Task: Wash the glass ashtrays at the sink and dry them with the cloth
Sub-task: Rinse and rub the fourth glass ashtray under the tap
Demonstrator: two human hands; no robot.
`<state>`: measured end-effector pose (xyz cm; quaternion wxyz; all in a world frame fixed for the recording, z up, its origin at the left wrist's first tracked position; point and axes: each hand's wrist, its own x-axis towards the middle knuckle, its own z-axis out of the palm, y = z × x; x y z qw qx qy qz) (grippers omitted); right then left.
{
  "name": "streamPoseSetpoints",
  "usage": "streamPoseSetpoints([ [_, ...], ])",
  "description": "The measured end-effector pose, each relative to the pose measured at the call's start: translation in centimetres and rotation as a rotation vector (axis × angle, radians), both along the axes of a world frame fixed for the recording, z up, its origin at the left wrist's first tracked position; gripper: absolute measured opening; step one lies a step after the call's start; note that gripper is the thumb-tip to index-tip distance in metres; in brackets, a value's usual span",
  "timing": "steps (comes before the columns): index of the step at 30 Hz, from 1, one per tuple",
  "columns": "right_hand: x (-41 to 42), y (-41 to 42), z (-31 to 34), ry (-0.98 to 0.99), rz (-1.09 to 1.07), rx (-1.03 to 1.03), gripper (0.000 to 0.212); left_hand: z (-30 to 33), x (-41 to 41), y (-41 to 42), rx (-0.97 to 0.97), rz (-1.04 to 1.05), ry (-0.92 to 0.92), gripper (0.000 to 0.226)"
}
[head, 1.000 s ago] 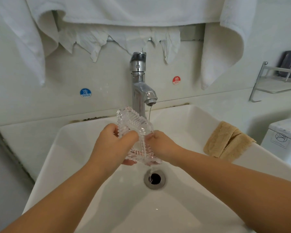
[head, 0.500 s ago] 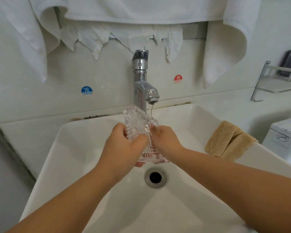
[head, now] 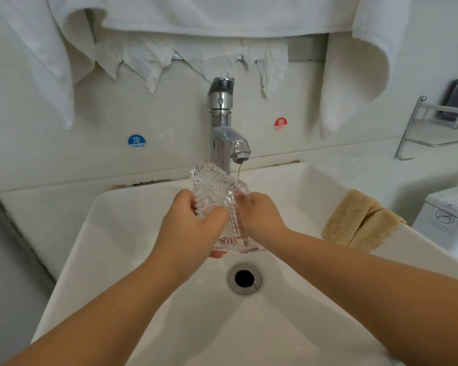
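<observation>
Wash step in hand — rinsing one glass ashtray [head: 217,196] under thin stream from tap [head: 226,133], over sink [head: 143,247] basin. Ashtray tilted on edge, above drain [head: 244,278], not touching basin. Left hand [head: 188,231] grip: thumb over near face, fingers curled round left rim and underside, holding the ashtray. Right hand [head: 259,215] grip: fingers on right rim where water lands, looks like holding/rubbing it — can't tell exact finger lay, mostly hidden behind glass. Judging approx. early-mid: only 1 ashtray in view, drying not yet begun. Next move likely needs turning piece so stream reaches all ribbed faces, then firm 2-hand hold — wet ribbed glass prob. slippery. Tan cloth [head: 360,220] folded on sink's right rim, near, within reach for drying. Sink holds just running water, no standing pool seen, drain unplugged. White towels [head: 222,14] hang above tap.
</observation>
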<state>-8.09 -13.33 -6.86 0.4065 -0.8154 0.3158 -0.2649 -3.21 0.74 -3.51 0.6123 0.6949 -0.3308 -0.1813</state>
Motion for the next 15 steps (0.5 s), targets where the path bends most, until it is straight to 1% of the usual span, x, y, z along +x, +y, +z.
streamPoseSetpoints([
  [2, -0.3, 0.3, 0.4, -0.034, -0.014, -0.018, 0.050, 0.0, -0.1, 0.0, -0.012, 0.016, -0.023, 0.012],
  [4, -0.4, 0.6, 0.7, -0.039, 0.018, 0.018, 0.048, 0.0, 0.2, 0.1, -0.025, 0.051, -0.036, 0.009],
  [8, -0.3, 1.3, 0.7, -0.072, 0.150, 0.171, 0.031, 0.1, 0.7, 0.2, -0.044, 0.071, -0.043, 0.008],
  [9, -0.3, 1.3, 0.8, -0.078, 0.151, 0.187, 0.029, 0.2, 0.7, 0.3, -0.056, 0.067, -0.035, 0.008],
  [11, -0.3, 1.1, 1.1, -0.092, 0.092, 0.188, 0.036, 0.2, 0.6, 0.3, -0.074, 0.045, -0.016, 0.010],
  [15, -0.2, 0.4, 0.7, -0.072, -0.033, 0.051, 0.051, -0.1, -0.2, 0.1, -0.059, 0.005, -0.066, 0.012],
])
